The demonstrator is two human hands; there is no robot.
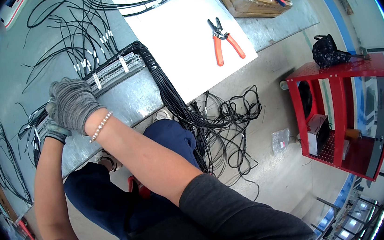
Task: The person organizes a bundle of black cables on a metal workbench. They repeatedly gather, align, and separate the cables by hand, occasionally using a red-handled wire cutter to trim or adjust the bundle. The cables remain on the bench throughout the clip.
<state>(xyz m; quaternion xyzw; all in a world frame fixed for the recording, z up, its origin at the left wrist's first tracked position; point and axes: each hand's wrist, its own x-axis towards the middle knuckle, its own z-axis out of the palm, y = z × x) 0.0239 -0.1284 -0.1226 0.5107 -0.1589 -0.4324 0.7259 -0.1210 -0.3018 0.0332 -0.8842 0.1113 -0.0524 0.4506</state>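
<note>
A row of grey terminal blocks (113, 73) lies along the metal table, with a bundle of black cables (170, 94) running round its right end. Thin black wires (81, 40) with white marker sleeves fan out beyond it. My right hand (72, 103), in a grey knit glove, is at the left part of this row, its fingers curled; what they hold is hidden. My left hand (57, 131), also gloved, sits just below and left, beside another stretch of terminal blocks (42, 128). The right hand covers most of its fingers.
Wire strippers (225, 44) with orange handles lie on a white sheet (183, 41). Behind stands a wooden box (247, 2) of tools. Loose cable coils (234, 120) hang to the floor. A red cart (336, 72) carrying a dark bag (327, 50) stands right.
</note>
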